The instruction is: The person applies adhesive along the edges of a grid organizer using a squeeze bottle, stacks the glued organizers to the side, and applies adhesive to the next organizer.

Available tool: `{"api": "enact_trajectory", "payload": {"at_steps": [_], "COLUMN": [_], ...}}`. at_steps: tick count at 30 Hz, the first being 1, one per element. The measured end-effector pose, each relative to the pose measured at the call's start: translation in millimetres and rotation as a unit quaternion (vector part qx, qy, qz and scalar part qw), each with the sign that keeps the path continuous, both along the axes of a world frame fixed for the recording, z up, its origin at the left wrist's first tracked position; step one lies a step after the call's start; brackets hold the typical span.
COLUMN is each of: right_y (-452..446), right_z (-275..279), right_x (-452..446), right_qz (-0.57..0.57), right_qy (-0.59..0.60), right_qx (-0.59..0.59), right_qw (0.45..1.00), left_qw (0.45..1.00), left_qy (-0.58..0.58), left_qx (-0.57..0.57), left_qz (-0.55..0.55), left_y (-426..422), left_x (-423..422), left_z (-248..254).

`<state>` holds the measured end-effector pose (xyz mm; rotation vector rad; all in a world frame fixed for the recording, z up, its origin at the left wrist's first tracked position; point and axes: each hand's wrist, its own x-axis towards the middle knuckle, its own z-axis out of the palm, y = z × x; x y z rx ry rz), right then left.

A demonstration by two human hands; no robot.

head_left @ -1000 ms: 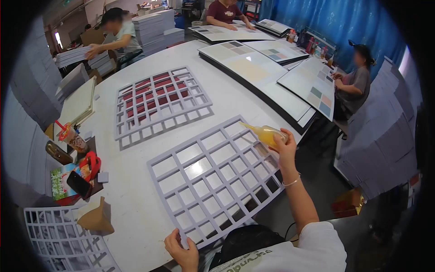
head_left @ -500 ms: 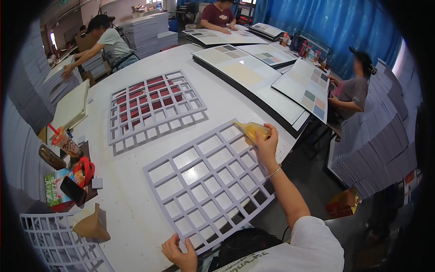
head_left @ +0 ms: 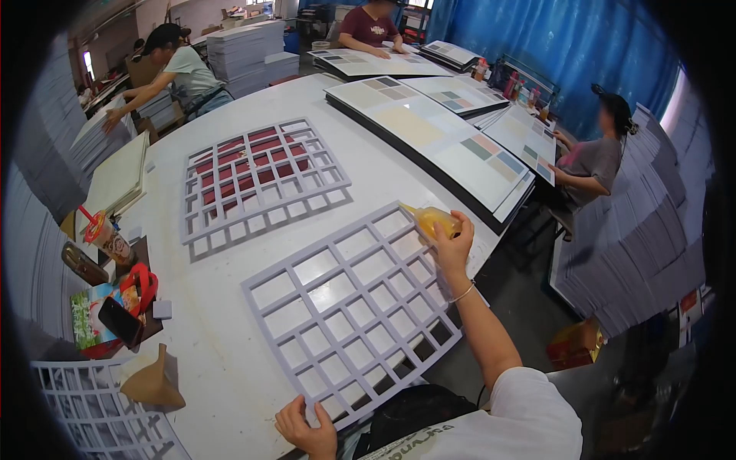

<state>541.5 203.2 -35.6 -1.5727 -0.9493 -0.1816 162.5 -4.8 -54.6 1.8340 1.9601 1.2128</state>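
A yellowish squeeze bottle (head_left: 435, 223) with a pointed nozzle is in my right hand (head_left: 455, 241), fingers wrapped around it. Its tip points left, at the far right corner of a pale grey grid frame (head_left: 349, 330) lying on the table before me. Large openings fill the frame's far part and smaller ones the near part. At its near left corner, my left hand (head_left: 308, 431) grips the edge, thumb on one side and fingers on the other. The frame's near edge reaches past the table toward my body.
A second grid frame (head_left: 264, 180) lies farther back over dark red pieces. At left are another frame (head_left: 100, 406), a brown folded piece (head_left: 156, 381), a phone (head_left: 120, 320) and a drink cup (head_left: 110, 239). Sample boards (head_left: 429, 138) cover the far right; three people work around.
My right hand and the bottle have shifted very slightly right. The person at right has lowered a sample board and moved it away to the right. My left hand stays at the frame's corner.
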Motion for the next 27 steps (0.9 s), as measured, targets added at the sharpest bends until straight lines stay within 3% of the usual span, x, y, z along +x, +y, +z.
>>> {"api": "enact_trajectory", "payload": {"at_steps": [7, 17, 27], "right_y": [4, -10, -15], "right_z": [-24, -11, -14], "right_x": [1, -104, -200], "right_qz": [0.062, 0.177, 0.288], "right_qy": [0.117, 0.201, 0.189], "right_qx": [-0.010, -0.047, -0.072], "right_qw": [0.991, 0.962, 0.936], "left_qw": [1.000, 1.000, 1.000], "left_qy": [0.003, 0.019, 0.007], "left_qx": [0.010, 0.017, 0.029], "left_qz": [0.001, 0.005, 0.010], "left_y": [0, 1, 2], "left_x": [0, -5, -8], "left_z": [-1, -11, -8]}}
